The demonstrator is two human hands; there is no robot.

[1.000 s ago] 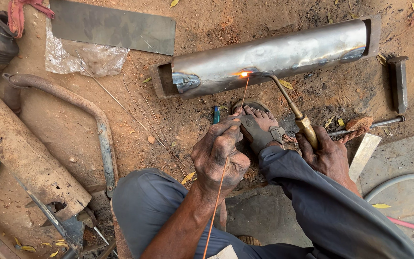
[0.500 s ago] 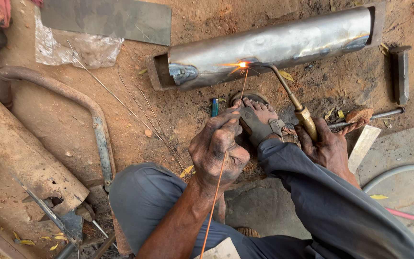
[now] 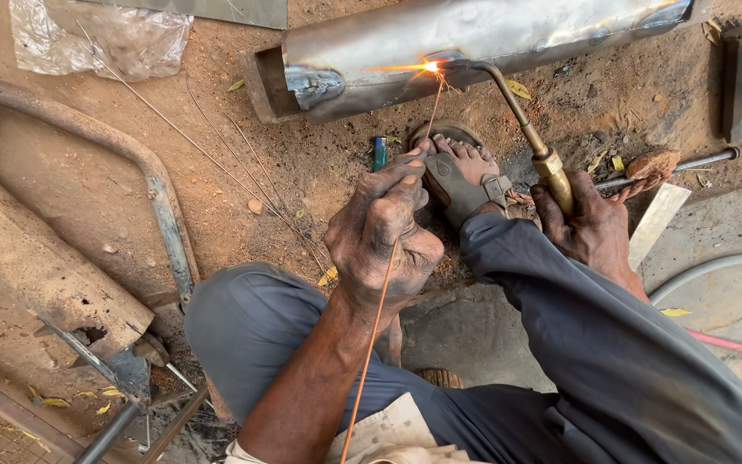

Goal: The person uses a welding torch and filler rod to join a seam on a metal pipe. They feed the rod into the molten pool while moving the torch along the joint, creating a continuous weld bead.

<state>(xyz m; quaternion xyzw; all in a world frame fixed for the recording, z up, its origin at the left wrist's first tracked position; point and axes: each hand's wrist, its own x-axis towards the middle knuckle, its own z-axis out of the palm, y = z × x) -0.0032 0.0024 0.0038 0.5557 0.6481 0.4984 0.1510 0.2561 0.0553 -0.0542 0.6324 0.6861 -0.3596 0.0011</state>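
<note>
A long shiny metal duct [image 3: 474,34] lies on the dirt ground across the top of the view. My right hand [image 3: 590,228] grips a brass gas torch [image 3: 530,137]; its curved tip burns with a bright flame [image 3: 427,66] against the duct's side seam. My left hand [image 3: 384,236] pinches a thin copper-coloured filler rod [image 3: 380,318], whose far end reaches up into the flame. My sandalled foot [image 3: 465,176] rests on the ground between the two hands, just below the duct.
A bent rusty pipe [image 3: 152,185] and a rusted beam [image 3: 40,266] lie at left. A plastic bag [image 3: 105,34] sits top left, thin wires [image 3: 216,159] cross the dirt. A metal bar [image 3: 740,77] lies top right, and hoses [image 3: 723,266] run at right.
The view has shifted closer and downward, so the duct sits higher in frame. Both hands keep their grips, with the flame and rod tip still at the same seam.
</note>
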